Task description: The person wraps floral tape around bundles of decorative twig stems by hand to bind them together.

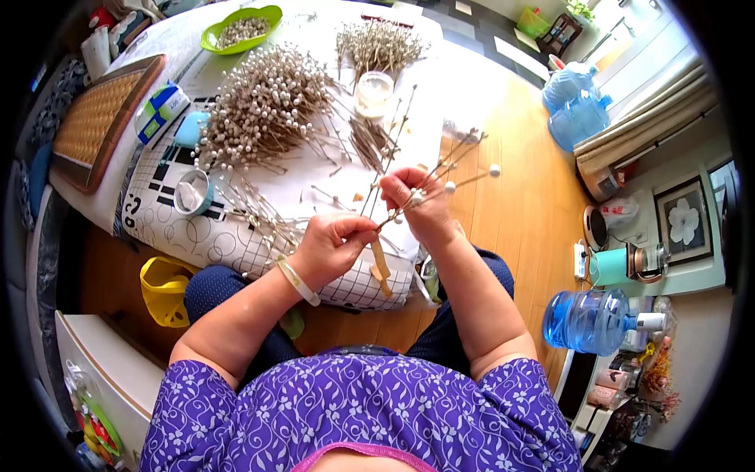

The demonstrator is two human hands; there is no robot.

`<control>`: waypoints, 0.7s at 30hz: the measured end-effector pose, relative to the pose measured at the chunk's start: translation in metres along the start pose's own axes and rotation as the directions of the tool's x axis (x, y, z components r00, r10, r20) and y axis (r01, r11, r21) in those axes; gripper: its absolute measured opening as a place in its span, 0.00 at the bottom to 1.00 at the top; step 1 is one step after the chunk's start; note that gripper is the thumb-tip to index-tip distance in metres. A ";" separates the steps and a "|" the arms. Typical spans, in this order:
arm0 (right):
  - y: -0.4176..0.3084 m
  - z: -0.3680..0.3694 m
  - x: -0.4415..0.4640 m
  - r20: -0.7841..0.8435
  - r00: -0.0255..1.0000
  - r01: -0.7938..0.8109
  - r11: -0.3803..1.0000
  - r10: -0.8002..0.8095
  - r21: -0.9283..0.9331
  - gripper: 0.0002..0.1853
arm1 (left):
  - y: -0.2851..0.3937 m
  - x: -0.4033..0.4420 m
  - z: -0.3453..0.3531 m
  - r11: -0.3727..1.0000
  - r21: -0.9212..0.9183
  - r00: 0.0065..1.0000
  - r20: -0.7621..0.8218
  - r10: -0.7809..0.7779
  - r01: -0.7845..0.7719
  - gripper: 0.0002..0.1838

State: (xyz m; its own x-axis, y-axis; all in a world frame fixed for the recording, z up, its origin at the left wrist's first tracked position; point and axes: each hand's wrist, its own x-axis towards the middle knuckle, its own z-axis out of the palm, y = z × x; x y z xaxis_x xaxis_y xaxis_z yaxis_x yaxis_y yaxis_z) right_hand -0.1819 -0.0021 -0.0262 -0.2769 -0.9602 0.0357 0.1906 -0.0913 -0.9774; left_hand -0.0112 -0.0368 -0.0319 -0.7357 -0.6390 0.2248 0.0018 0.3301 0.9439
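Note:
Over the near edge of the table I hold a thin brown twig with white balls (450, 187) in both hands. My left hand (330, 250) pinches its lower end between thumb and fingertips. A strip of brown tape (379, 263) hangs down from that pinch. Higher up the stem, my right hand (425, 208) has its fingers closed around the twig, partly hiding it. Beyond my hands lies a big bundle of white-balled twigs (267, 102), and a smaller bundle (377, 46) is behind it. Some loose twigs (255, 216) lie left of my left hand.
A round white tub (373, 94) and a pile of short stems (368, 143) are on the table. Farther left are a blue-rimmed bowl (193, 193), a packet (162, 114) and a green dish of small pieces (241, 31). A yellow bag (167, 291) hangs below the edge.

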 end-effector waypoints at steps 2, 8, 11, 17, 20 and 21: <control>-0.004 0.003 0.000 0.007 0.998 -0.057 0.998 0.057 0.030 0.05 | 0.005 0.001 -0.002 0.994 0.075 0.997 -0.017 0.079 -0.078 0.03; -0.010 0.003 0.001 0.065 0.995 -0.076 0.993 0.071 0.089 0.04 | 0.015 0.003 -0.002 0.970 0.166 0.981 -0.044 0.188 -0.178 0.03; -0.013 0.004 0.000 0.064 0.995 -0.079 0.993 0.074 0.082 0.04 | 0.014 0.003 -0.001 0.960 0.189 0.974 -0.058 0.220 -0.206 0.03; -0.006 0.002 0.002 0.054 0.997 -0.068 0.973 0.057 0.220 0.04 | 0.013 0.002 -0.001 0.959 0.196 0.974 -0.052 0.220 -0.206 0.04; -0.004 -0.002 0.001 0.088 0.995 -0.066 0.959 0.043 0.277 0.06 | 0.012 0.002 0.001 0.955 0.186 0.968 -0.055 0.246 -0.232 0.04; -0.004 -0.003 0.001 0.111 0.993 -0.069 0.948 0.036 0.312 0.06 | 0.012 0.002 0.000 0.955 0.177 0.965 -0.063 0.253 -0.238 0.04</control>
State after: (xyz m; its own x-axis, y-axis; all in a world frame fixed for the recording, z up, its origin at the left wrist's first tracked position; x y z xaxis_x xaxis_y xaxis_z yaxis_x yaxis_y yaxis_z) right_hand -0.1858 -0.0022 -0.0234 -0.1637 -0.9862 0.0237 0.4932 -0.1026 -0.8638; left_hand -0.0129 -0.0337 -0.0199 -0.6669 -0.5774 0.4710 0.0570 0.5908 0.8048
